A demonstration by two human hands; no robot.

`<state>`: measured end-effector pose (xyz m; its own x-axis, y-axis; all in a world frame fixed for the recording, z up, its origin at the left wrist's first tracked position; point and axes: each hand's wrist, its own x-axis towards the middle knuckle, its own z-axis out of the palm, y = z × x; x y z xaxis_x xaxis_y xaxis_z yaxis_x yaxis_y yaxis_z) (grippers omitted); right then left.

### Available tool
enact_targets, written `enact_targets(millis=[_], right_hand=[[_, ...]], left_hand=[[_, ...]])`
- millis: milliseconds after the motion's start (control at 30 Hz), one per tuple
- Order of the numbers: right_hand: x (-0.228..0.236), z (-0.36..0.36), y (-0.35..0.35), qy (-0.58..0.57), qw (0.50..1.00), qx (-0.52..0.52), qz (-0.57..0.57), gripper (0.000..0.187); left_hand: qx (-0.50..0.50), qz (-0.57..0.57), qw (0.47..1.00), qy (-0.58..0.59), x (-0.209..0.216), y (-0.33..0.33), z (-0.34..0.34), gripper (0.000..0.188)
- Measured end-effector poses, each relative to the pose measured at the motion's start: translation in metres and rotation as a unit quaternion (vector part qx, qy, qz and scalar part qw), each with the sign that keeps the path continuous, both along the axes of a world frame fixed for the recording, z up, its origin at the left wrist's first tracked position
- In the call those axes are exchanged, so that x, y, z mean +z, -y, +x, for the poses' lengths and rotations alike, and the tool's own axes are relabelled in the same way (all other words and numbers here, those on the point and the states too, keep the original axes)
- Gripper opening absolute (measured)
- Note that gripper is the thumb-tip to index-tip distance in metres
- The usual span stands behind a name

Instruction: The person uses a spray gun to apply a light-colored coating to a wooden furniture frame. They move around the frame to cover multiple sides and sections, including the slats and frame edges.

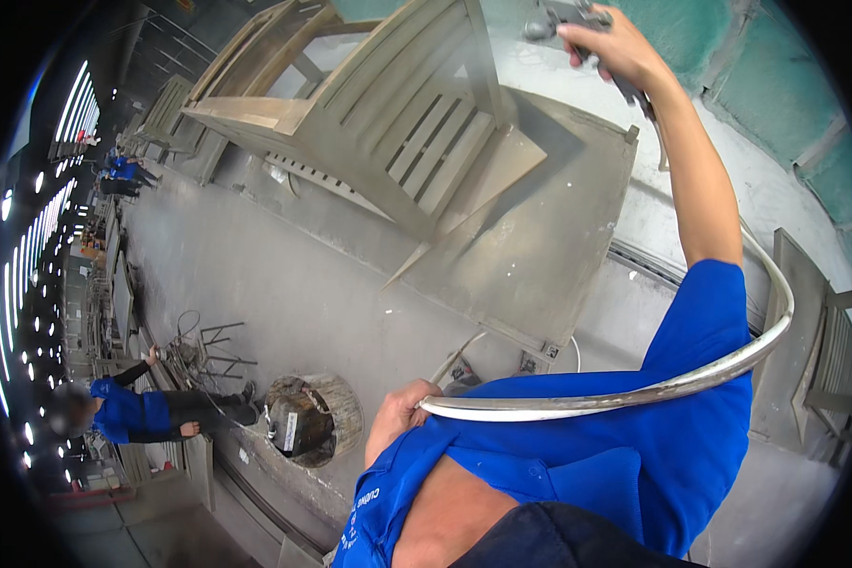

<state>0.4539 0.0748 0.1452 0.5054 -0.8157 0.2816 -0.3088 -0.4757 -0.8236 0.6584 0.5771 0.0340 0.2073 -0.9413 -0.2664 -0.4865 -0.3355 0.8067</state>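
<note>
My right arm stretches far to the upper right, and my right hand (615,47) is closed around a grey spray gun (568,17). Down at my front, my left hand (402,414) grips a pale, paint-stained hose (577,405). The hose crosses my blue shirt and loops up beside my right arm. Left of the spray gun, apart from it, stands a slatted wooden furniture piece (388,104) with grey-brown faces and some lighter bare-looking wood. It rests on a flat grey board (540,256).
A stained round drum (343,417) with a dark container in it stands at the lower left. Nearby, a person in blue (128,412) reaches toward a thin-legged metal stand (220,346). More slatted furniture (819,379) is at the right. Green-covered panels (682,38) line the upper right.
</note>
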Motion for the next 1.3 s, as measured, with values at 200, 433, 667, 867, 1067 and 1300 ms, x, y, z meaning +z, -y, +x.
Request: enact_targets(millis=[200,433,667,867,1067,1300], right_hand=[[-0.066,-0.008,-0.021,0.028,0.990,0.111,0.077,0.032],[-0.101,0.003,0.056,0.159,0.984,-0.072,0.042,0.049],[-0.199,0.025,0.079,0.297,0.922,-0.182,0.171,0.027],[-0.337,0.055,0.113,0.326,0.813,-0.316,0.364,0.019],[-0.411,0.055,0.105,0.246,0.801,-0.375,0.396,0.025],[-0.373,0.095,0.052,0.412,0.825,-0.237,0.306,0.046]], left_hand=[[-0.007,0.018,0.999,0.026,0.002,0.007,0.000,0.015],[0.000,-0.003,0.998,0.061,0.002,-0.002,-0.006,0.019],[0.041,0.029,0.998,0.039,-0.003,-0.008,-0.018,0.018],[0.079,0.143,0.984,0.066,0.000,0.000,-0.030,0.016],[0.094,0.186,0.975,0.078,-0.003,0.004,-0.033,0.014],[0.047,0.157,0.984,0.064,-0.025,0.022,-0.019,0.010]])
